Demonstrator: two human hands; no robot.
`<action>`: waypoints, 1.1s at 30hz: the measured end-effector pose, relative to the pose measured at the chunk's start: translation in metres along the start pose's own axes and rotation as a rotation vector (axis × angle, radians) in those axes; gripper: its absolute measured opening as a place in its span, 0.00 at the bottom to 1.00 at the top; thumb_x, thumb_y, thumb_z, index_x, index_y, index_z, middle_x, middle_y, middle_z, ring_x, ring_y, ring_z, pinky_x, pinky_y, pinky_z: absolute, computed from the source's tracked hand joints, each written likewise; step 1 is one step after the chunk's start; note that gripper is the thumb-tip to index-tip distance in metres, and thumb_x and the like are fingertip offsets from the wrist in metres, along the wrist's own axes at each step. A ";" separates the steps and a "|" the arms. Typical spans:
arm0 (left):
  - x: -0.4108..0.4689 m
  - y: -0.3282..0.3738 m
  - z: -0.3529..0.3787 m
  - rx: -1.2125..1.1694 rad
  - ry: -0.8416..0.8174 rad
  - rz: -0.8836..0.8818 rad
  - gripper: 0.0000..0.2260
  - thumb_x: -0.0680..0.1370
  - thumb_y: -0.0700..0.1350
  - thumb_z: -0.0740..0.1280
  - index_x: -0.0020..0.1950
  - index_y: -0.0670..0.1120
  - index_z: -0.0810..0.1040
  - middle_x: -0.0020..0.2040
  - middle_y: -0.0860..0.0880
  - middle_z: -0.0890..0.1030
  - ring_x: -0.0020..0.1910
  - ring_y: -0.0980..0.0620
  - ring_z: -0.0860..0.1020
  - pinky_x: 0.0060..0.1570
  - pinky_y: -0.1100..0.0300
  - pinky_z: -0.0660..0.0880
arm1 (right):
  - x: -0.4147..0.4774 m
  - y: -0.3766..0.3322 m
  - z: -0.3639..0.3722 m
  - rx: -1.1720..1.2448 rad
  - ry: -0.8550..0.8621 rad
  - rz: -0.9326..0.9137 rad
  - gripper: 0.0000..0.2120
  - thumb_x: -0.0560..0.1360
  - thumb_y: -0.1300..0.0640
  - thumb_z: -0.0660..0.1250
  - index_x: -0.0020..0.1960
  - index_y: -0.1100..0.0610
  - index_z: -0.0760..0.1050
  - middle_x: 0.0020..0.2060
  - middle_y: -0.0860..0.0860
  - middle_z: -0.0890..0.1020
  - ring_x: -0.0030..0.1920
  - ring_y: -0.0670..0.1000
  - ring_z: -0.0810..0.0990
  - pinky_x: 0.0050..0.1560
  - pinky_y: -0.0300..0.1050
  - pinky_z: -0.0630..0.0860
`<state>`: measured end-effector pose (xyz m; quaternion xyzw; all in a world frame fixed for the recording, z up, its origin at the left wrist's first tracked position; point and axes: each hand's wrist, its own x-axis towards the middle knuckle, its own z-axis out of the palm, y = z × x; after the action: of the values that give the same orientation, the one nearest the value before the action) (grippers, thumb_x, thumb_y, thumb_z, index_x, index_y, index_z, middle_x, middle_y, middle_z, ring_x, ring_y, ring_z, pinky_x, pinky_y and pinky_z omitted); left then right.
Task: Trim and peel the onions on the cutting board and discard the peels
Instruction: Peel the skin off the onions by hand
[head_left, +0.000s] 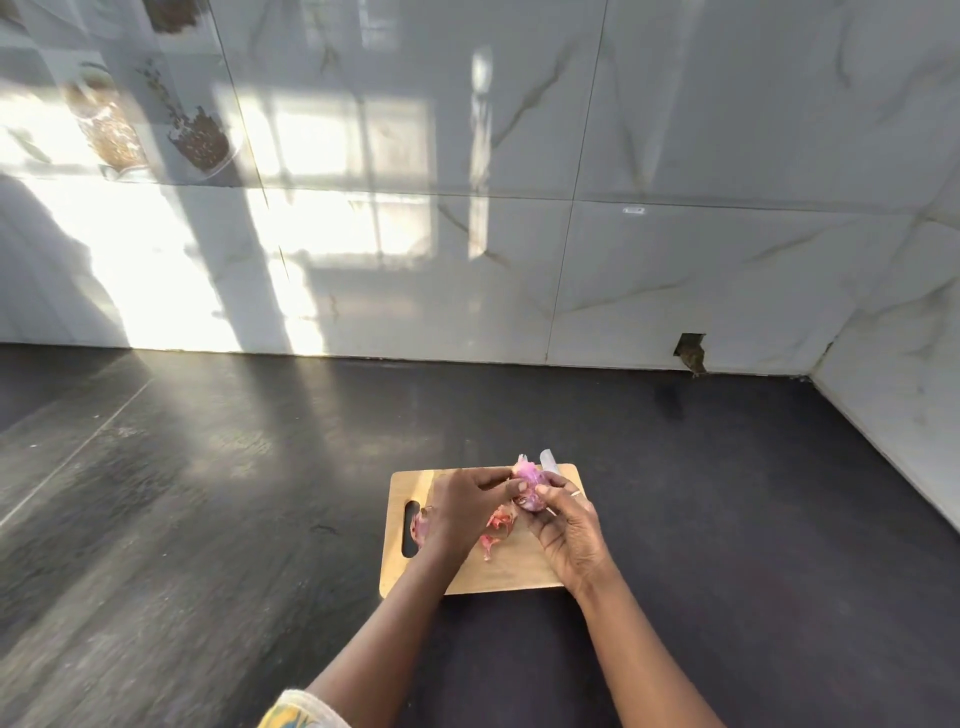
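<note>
A small purple onion (529, 480) is held above the far end of a wooden cutting board (519, 564). My left hand (462, 506) pinches it from the left with thumb and fingertips. My right hand (563, 530) grips it from the right, and a pale knife blade (548, 460) sticks up behind that hand; its handle is hidden. Loose pink peels (500, 525) lie on the board below the onion. Another reddish piece (420, 526), peel or onion, I cannot tell, lies partly hidden behind my left hand near the handle slot.
The board lies on a dark stone counter (208, 493). A white marble-tiled wall (571, 234) runs along the back and turns a corner at the right. A small broken hole (691, 351) shows at the wall's base.
</note>
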<state>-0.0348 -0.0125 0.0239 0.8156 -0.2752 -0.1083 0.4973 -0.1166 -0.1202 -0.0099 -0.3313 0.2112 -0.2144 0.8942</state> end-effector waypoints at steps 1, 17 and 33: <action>0.001 -0.001 0.001 0.005 0.015 -0.004 0.09 0.71 0.47 0.72 0.50 0.49 0.83 0.45 0.51 0.85 0.41 0.62 0.81 0.43 0.68 0.77 | 0.000 0.000 0.000 -0.001 0.002 -0.001 0.08 0.70 0.71 0.66 0.47 0.63 0.75 0.42 0.59 0.81 0.36 0.51 0.81 0.47 0.48 0.81; 0.005 -0.001 0.005 -0.035 0.152 -0.143 0.04 0.71 0.44 0.70 0.42 0.44 0.82 0.37 0.51 0.82 0.37 0.55 0.79 0.33 0.69 0.71 | 0.000 0.000 0.003 0.102 -0.016 0.046 0.18 0.74 0.66 0.58 0.64 0.60 0.71 0.57 0.65 0.79 0.52 0.59 0.80 0.50 0.51 0.80; 0.009 -0.004 0.008 -0.072 0.223 -0.279 0.04 0.71 0.42 0.69 0.38 0.45 0.76 0.35 0.52 0.78 0.36 0.53 0.76 0.36 0.62 0.72 | 0.004 0.005 0.007 0.013 0.110 0.086 0.14 0.79 0.56 0.56 0.52 0.63 0.77 0.38 0.58 0.84 0.37 0.53 0.82 0.40 0.44 0.80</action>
<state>-0.0294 -0.0221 0.0177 0.8345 -0.0988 -0.0948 0.5336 -0.1084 -0.1152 -0.0094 -0.3039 0.2726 -0.1948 0.8918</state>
